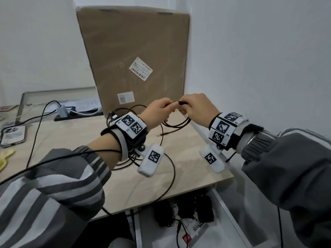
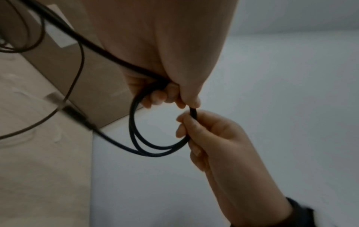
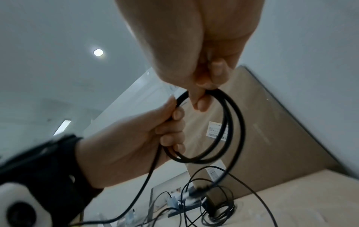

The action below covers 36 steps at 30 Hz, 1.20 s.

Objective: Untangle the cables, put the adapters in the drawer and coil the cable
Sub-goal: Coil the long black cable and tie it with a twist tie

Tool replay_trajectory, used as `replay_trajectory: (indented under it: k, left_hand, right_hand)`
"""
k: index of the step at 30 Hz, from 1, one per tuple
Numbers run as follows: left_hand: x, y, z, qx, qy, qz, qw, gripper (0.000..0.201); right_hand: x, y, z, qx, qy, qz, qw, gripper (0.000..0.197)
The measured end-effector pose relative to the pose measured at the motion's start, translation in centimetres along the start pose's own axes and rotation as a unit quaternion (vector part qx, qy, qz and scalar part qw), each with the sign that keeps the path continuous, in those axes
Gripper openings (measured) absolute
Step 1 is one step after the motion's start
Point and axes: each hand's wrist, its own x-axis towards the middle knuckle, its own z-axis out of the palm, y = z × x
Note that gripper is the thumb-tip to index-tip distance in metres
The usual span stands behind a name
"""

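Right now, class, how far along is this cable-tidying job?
Done: black adapters already lie in the open drawer. In hand: the left hand and right hand both grip the black cable, with two loops formed. Left: a tangle on the desk.

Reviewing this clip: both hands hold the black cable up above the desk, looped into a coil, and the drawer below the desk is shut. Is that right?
Not quite. The drawer is open, not shut; the head view shows black adapters lying inside it. The rest holds: the left hand and right hand both grip the looped black cable above the desk.
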Motion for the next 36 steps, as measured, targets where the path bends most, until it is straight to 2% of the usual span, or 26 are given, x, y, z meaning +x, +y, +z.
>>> replay_trajectory:
  k: [3,6,10,14,20,24,29,32,35,36]
  left_hand:
    - [-0.3,-0.4,-0.3,0.021,-0.009,0.000,1.000,0.027]
    - [-0.5,-0.9,-0.4,0.017,-0.033,-0.037,0.999,0.026]
    - [-1.0,-1.3,-0.5,-0.004,-0.052,-0.075,0.996,0.038]
    - [-1.1,-0.8,-0.9,-0.045,-0.099,-0.105,0.989,0.037]
    - [-1.0,-0.4,-1.6,0.055,-0.165,-0.155,0.973,0.037]
    - [-0.7,-0.6,-1.9,0.037,-0.158,-0.190,0.968,0.032]
    - [-0.5,-0.7,-1.9,0.051,-0.179,-0.208,0.960,0.035]
    - [-0.3,-1.1,-1.9,0.022,-0.170,-0.217,0.961,0.028]
    - [-0.2,-1.8,-2.2,-0.008,-0.171,-0.186,0.967,0.014]
    - [-0.2,-2.1,-2.5,-0.011,-0.181,-0.170,0.969,0.018]
  right_hand:
    - [-0.4,0.4,1.0,0.085,0.038,0.044,0.995,0.020]
    - [-0.6,0.6,1.2,0.140,0.050,0.080,0.986,0.018]
    - [-0.3,0.5,0.6,0.146,0.043,0.068,0.986,0.017]
    - [-0.2,0.5,0.5,0.168,0.061,0.075,0.981,0.017]
    - [-0.4,0.6,1.2,0.162,0.065,0.066,0.982,0.019]
    - [-0.6,0.6,1.4,0.160,0.066,0.053,0.984,0.019]
    - [-0.7,0.6,1.6,0.160,0.072,0.048,0.983,0.017]
    - [-0.8,0.8,1.9,0.157,0.072,0.054,0.984,0.017]
    - [-1.0,1.1,1.8,0.144,0.074,0.064,0.985,0.017]
    - [-1.0,1.2,1.7,0.145,0.074,0.067,0.984,0.017]
